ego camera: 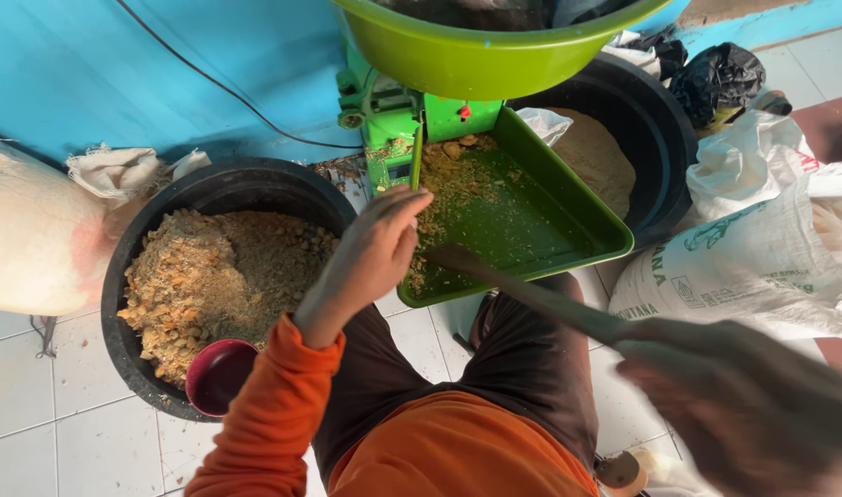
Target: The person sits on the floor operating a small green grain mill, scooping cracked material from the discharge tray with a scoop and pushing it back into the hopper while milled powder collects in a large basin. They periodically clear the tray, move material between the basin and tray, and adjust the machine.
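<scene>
Two hands are at work over the green tray (568, 216) of the green grinding machine (393, 124): your left hand (375, 248) reaches in with its fingers curled loosely, touching the crumbly tan feed (453, 179) near the upright slide at the tray's inner end, holding nothing that can be made out; your right hand (743, 410), blurred and close to the camera, is closed around a long dark stick (522, 294) whose far tip lies on the tray's near edge. Most of the feed clings to the tray's left side and top corner, while the rest of the tray is nearly bare. Left of you stands a black tub (126, 267) heaped with the same coarse mix, a dark red scoop (220, 373) leaning inside its near rim. I judge the main danger to be your left fingers, which sit right beside the machine's inlet; a slip there could catch them. The stick, swung quickly, could strike that hand or flick feed over the tray's low wall onto the tiled floor (34, 433). The green basin (481, 51) overhead looks perched, and a knock might tip it.
</scene>
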Demonstrator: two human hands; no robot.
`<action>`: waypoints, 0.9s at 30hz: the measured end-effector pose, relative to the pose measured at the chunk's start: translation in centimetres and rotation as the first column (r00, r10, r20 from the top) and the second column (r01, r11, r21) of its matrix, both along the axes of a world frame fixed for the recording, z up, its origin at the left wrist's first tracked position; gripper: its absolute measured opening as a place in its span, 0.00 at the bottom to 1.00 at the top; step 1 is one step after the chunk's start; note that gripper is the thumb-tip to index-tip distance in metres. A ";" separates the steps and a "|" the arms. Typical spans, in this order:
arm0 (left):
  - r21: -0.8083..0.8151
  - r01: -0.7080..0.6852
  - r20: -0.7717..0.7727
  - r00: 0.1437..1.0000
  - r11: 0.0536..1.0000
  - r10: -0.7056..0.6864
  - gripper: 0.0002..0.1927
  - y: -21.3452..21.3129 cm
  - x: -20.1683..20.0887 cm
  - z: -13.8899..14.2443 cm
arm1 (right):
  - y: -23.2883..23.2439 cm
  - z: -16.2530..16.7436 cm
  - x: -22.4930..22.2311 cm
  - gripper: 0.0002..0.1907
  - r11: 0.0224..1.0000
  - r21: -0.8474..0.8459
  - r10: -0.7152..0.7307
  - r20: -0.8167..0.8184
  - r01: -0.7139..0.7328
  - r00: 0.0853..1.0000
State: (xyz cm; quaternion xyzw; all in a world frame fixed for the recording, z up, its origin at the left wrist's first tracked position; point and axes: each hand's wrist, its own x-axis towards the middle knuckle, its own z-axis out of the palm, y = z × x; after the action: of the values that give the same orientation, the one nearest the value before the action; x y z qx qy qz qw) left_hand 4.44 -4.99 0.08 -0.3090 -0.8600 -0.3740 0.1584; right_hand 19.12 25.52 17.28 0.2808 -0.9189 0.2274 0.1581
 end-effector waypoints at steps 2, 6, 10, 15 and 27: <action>0.072 -0.027 0.043 0.999 0.997 0.024 0.21 0.6 0.7 -0.2 | -1.5 -0.6 -0.4 0.16 0.994 0.083 0.081 -0.047 -0.077 0.996; 0.005 -0.066 0.101 0.993 0.998 0.065 0.22 1.6 1.1 -0.8 | -5.9 -4.5 -3.1 0.12 0.998 0.058 0.037 -0.153 -0.028 0.988; -0.280 -0.116 0.064 0.988 0.953 0.139 0.23 2.6 1.0 -1.2 | -8.4 -7.0 -4.6 0.11 0.996 -0.062 -0.073 -0.231 0.061 0.970; -0.452 -0.108 0.121 0.976 0.885 0.181 0.22 2.8 1.0 -0.6 | -8.9 -6.8 -4.1 0.10 0.988 -0.092 -0.142 -0.251 0.122 0.958; -0.506 -0.079 0.034 0.993 0.859 0.111 0.13 3.3 -1.0 0.2 | -8.2 -8.7 -5.0 0.09 0.977 -0.142 -0.195 -0.259 0.162 0.946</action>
State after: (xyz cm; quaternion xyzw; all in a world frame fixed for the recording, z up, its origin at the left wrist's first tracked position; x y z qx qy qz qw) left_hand 3.47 -1.66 0.32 -0.2852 -0.9464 -0.1376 0.0637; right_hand 14.12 17.28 8.59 0.2150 -0.8951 0.2259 0.3186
